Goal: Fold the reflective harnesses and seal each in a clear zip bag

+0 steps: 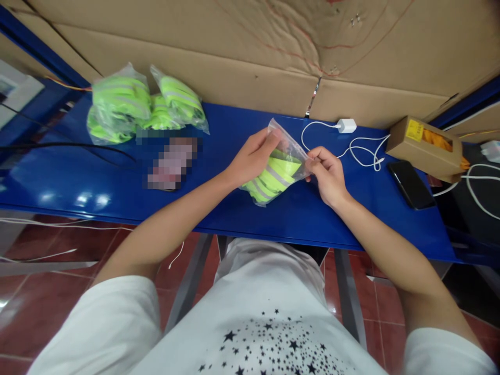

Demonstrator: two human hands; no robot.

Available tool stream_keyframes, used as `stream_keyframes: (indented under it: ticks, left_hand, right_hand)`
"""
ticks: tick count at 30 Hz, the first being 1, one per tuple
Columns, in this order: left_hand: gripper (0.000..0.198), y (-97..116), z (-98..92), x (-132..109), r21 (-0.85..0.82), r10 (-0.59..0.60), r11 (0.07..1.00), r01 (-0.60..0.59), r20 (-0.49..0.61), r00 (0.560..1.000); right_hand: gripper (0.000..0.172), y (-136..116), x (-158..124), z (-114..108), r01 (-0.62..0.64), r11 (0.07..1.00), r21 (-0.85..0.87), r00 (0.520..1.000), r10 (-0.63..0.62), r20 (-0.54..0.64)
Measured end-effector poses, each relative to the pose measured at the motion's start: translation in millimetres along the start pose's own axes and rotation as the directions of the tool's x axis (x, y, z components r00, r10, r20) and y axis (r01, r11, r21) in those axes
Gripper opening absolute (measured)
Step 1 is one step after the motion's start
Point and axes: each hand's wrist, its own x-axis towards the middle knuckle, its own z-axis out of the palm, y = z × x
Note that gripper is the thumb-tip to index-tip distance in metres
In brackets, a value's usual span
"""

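Note:
Between my hands is a clear zip-lock bag [300,156] with a folded neon-yellow reflective vest or strap bundle [269,182] inside; its exact kind I cannot make out. My left hand [258,153] grips the bag's upper left part near the zip edge, thumb on top. At the other end of that edge, my right hand [326,174] pinches the bag's corner between thumb and fingers. The bag's lower end lies over the blue table [312,219].
Several bagged neon-yellow bundles [121,104] are piled at the back left. A pixelated phone-like object [172,164] lies in front of them. To the right are a white charger [347,125] with cable, a black phone [411,185] and a cardboard box [424,148]. A cardboard wall [234,62] stands behind.

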Motion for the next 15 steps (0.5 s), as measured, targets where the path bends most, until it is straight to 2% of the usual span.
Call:
stream_keyframes:
  ticks: [4,8,15]
  left_hand:
    - [0.056,0.4,-0.1,-0.9,-0.019,0.011,1.0,-0.01,0.024,1.0]
    - [0.057,2.3,0.0,-1.6,-0.009,0.018,1.0,-0.017,0.1,0.995]
    - [0.051,-0.5,-0.6,-1.4,-0.003,0.028,1.0,-0.028,0.146,0.989]
  right_hand:
    - [0.034,-0.4,-0.3,1.1,-0.019,0.999,0.047,1.0,0.018,0.016]
    - [0.037,-0.1,-1.0,1.6,-0.011,1.0,0.015,1.0,0.011,0.005]
    - [0.04,2.4,-1.1,0.5,-0.011,1.0,0.024,1.0,0.01,0.022]
